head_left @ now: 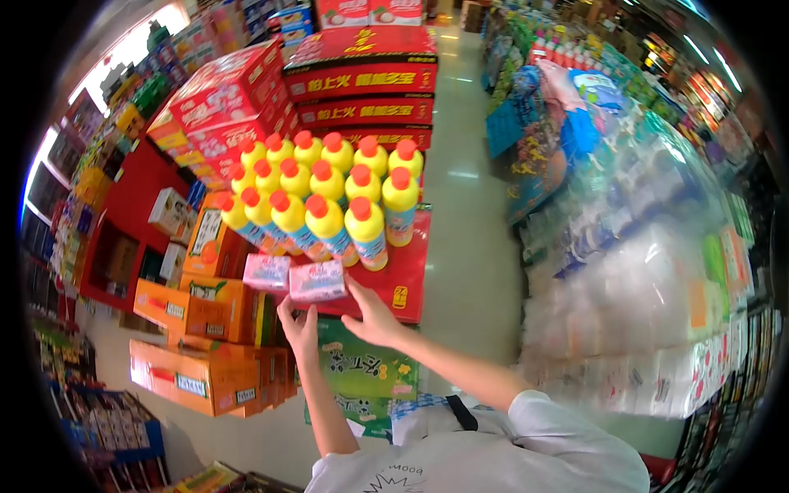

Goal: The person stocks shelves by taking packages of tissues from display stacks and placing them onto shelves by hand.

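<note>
Two small pink-and-white packs, a left pack (pixel 267 272) and a right pack (pixel 318 282), lie side by side on a red carton top (pixel 404 283). My right hand (pixel 374 316) is at the right end of the right pack, its index fingertip against that edge and its thumb spread away below. Just under the near side of the packs is my left hand (pixel 301 324), thumb and index finger apart; whether it touches a pack I cannot tell. Behind the packs stand rows of upright yellow bottles (pixel 288 212) with red caps.
Green cartons (pixel 366 361) are stacked below the red top, close to my body. Orange cartons (pixel 193 370) stand at the left, red drink cartons (pixel 362 78) behind the bottles. An aisle floor (pixel 468 189) runs to the right, bordered by plastic-wrapped packs (pixel 625 304).
</note>
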`<state>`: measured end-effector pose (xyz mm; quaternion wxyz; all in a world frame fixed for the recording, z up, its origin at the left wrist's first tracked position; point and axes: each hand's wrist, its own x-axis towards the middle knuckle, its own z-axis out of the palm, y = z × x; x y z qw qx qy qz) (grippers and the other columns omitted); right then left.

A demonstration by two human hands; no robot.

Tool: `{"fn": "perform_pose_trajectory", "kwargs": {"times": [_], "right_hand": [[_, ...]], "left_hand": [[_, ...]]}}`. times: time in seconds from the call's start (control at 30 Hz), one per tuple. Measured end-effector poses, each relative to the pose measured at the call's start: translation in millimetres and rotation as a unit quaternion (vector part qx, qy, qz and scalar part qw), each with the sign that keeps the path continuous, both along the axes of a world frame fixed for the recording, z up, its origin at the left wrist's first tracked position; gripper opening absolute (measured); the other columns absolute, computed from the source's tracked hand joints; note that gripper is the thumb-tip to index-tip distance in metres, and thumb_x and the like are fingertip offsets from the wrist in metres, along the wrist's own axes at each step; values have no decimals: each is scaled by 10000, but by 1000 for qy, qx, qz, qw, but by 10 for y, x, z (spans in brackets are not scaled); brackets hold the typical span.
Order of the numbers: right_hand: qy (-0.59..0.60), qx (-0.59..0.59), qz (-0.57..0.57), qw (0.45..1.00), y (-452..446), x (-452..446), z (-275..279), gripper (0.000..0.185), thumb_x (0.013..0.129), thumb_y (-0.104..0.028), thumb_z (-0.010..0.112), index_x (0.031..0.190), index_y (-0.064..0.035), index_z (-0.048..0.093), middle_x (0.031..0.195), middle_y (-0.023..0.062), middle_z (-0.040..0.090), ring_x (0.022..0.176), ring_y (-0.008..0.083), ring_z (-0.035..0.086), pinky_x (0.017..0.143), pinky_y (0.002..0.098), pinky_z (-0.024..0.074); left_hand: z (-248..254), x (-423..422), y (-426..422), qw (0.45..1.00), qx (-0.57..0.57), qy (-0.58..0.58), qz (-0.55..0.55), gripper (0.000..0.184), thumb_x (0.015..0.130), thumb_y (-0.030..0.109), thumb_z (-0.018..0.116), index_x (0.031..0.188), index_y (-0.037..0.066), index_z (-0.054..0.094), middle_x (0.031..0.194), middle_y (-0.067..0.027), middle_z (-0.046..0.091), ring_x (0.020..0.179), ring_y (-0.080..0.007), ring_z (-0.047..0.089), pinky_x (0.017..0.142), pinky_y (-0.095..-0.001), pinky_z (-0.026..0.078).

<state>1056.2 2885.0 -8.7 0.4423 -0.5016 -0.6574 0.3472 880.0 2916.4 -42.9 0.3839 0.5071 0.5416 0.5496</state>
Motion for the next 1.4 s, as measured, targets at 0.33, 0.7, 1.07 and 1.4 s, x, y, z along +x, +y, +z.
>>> {"fn": "perform_pose_trajectory", "kwargs": {"times": [0.33,0.7,1.07,1.4], "right_hand": [[-53,125,-45,990,-1330,622,207,762,769,-18,608,1425,-48,222,1449,175,247,1315,333,286,1065,398,276],[-55,171,-374,910,-3941,1366,597,582,798,-20,601,1346,-67,411,1387,154,372,1236,324,413,991,396,375],[-102,232,-708,659,-6380,949,817,430,731,9,689,1138,-63,569,1237,126,521,1097,274,534,884,347,461],[-112,231,-900,351,-7729,40,736,456,660,57,720,1077,-58,576,1191,114,547,1093,266,529,879,344,460]], "left_hand": [[56,453,-969,974,63,-132,-173,337,829,-19,575,1124,9,414,1122,-103,517,1038,-183,534,842,-303,460],[1136,2048,-2330,802,10,-203,-561,360,709,-140,657,958,38,467,1160,-148,493,1046,-225,530,884,-359,454],[1253,3124,-4561,584,-28,-217,-782,403,611,-45,778,913,29,522,1183,-144,517,1076,-231,537,884,-350,465],[1173,3424,-6626,256,5,-163,-953,371,618,-17,780,884,46,529,1184,-151,503,1119,-250,503,964,-393,386]]}}
